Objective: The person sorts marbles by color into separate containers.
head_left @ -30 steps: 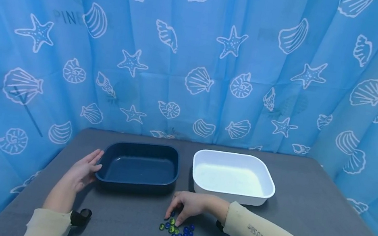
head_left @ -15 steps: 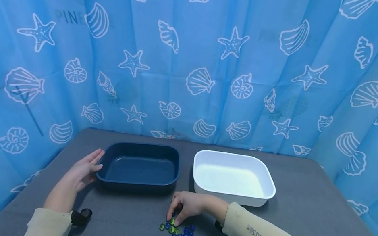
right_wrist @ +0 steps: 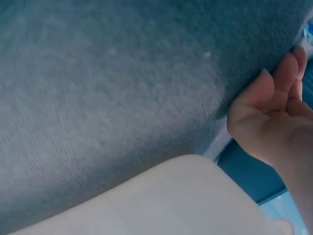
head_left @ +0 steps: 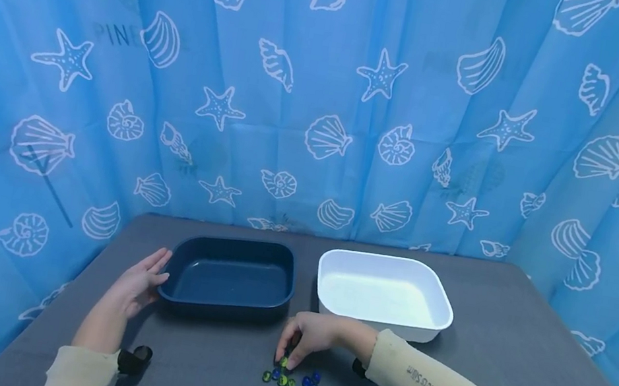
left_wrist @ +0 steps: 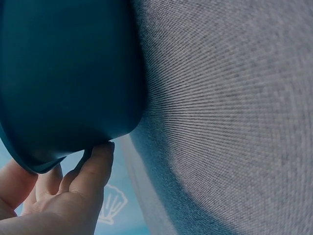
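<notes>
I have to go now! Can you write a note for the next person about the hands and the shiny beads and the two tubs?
Left hand: open, fingers resting against the dark blue tub.
Right hand: fingertips down on the pile of green and blue beads, pinching at a green one; whether it is lifted, I cannot tell.
White tub sits right of the blue one.
Done: nothing sorted, both tubs look empty.
Left: all the beads.

We view the worktop (head_left: 501, 355) from above its near edge via the head camera; both wrist cameras sit close, sharing the navy tray (left_wrist: 63, 73).
</notes>
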Available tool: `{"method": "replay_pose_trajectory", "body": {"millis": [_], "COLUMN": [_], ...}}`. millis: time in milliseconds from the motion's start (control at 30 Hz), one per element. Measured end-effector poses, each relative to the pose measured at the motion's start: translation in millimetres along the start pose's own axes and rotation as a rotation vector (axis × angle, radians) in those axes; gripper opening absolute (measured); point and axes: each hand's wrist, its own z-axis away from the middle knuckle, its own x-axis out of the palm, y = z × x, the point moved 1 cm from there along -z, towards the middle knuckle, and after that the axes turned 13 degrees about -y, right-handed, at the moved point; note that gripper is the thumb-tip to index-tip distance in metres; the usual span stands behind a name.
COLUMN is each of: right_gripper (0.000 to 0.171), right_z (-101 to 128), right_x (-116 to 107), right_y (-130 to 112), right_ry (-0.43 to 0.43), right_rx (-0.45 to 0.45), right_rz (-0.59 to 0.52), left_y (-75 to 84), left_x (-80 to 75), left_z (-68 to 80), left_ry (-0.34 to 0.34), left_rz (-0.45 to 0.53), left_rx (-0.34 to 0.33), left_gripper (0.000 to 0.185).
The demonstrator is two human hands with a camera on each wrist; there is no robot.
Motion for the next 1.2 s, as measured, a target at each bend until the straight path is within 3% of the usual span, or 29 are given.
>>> {"method": "replay_pose_trajectory", "body": {"millis": [267, 700, 1200], "right_gripper": [0.014, 0.008, 0.019], "right_z": [6.3, 18.9, 24.0], "right_x": [-5.4, -13.7, -32.2], "right_y": [-5.0, -25.1, -38.3], "right_ry": [-0.009, 0.147, 0.216], "right_rx": [-0.031, 0.032, 0.005], "right_rz": [-0.145, -0.101, -0.140], "left_y": [0.6, -0.2, 0.2], "left_x": [0.8, 0.0, -1.2], "left_z": [0.1, -0.2, 0.0], "left_ry": [0.005, -0.005, -0.010], "left_rz": [0.000, 0.007, 0.030], "left_rx": [-0.009, 0.008, 0.002], "left_gripper": [0.063, 0.063, 0.062]}}
